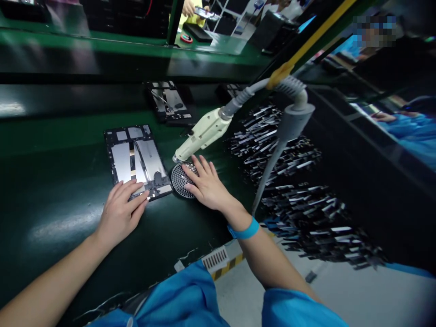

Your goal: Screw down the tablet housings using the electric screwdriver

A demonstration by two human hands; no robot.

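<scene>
No text, label, brand or number can be read anywhere. The tablet chassis point(137, 161) and screwdriver point(200, 135) bear no legible marks.

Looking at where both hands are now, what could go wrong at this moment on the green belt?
1. The right hand lies flat on the round perforated dish; a sideways push might tip it or scatter whatever it holds.
2. The hanging screwdriver has its tip just above that hand, so a swing could strike the fingers.
3. The left hand presses only the near corner of the open tablet frame, which may pivot or slide.
</scene>
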